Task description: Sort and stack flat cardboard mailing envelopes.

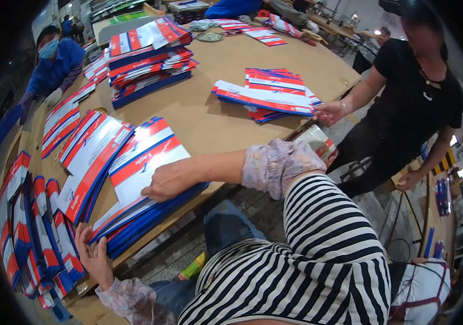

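A stack of flat red, white and blue printed cartons (155, 142) lies at the table's near edge, right in front of me. On top of it rests my right hand (173, 177), its fingers curled together and pinching at the top carton's surface. My left hand (96, 255) is at the stack's near left corner, fingers apart and palm toward the carton edges, holding nothing. A fanned pile of the same cartons (92, 157) leans against this stack on its left. What lies under my right fingertips is hidden.
A tall carton stack (150, 59) stands farther back on the brown table (215, 65). Several bundles (34, 227) crowd the left edge. At right, a person in black (418, 92) touches another carton pile (269, 95). A masked person in blue (53, 65) works at far left.
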### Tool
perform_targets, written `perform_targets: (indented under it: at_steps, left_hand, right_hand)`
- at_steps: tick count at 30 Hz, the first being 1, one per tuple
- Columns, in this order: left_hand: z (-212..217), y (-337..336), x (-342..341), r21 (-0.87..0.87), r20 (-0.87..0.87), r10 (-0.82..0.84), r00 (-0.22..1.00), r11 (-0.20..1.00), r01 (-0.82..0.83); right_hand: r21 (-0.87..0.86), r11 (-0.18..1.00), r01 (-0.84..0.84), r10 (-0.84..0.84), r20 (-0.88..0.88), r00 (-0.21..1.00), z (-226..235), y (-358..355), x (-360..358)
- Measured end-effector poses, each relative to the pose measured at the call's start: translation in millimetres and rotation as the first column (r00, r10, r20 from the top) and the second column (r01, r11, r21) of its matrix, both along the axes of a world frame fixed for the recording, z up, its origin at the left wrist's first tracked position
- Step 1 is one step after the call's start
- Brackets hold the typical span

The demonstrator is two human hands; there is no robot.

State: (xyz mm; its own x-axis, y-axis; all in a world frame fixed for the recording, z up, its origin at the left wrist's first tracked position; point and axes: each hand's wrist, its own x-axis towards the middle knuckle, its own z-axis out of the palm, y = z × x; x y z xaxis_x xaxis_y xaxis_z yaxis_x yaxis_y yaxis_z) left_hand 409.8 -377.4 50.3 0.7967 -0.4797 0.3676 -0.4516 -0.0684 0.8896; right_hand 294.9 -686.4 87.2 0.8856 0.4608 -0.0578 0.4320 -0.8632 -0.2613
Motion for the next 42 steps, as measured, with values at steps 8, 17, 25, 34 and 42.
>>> perform_targets:
  at_steps: [8, 17, 25, 34, 42]
  left_hand:
    - [12.8, -36.4, -2.8, 0.198, 0.194, 0.338, 0.921, 0.906, -0.374]
    - [-12.8, -35.0, 9.3, 0.142, 0.192, 0.462, 0.866, 0.860, -0.491]
    - [-8.6, -36.2, 2.8, 0.110, -0.019, 0.352, 0.936, 0.931, -0.348]
    - [-7.6, -28.1, 1.4, 0.226, 0.069, 0.308, 0.949, 0.922, -0.315]
    - [-10.1, -26.4, 0.8, 0.276, 0.093, 0.264, 0.960, 0.920, -0.280]
  right_hand:
    - [0.047, 0.998, 0.029, -0.037, 0.180, 0.983, -18.6, -0.7, 1.3]
    - [0.090, 0.986, 0.141, -0.154, 0.154, 0.976, -3.8, -3.3, -2.8]
    - [0.193, 0.969, 0.155, -0.202, 0.253, 0.946, -12.0, 0.1, -6.0]
    - [0.193, 0.945, 0.265, -0.314, 0.302, 0.900, -28.6, 20.0, -18.6]
    - [0.154, 0.934, 0.322, -0.356, 0.325, 0.876, -28.1, 22.3, -19.6]
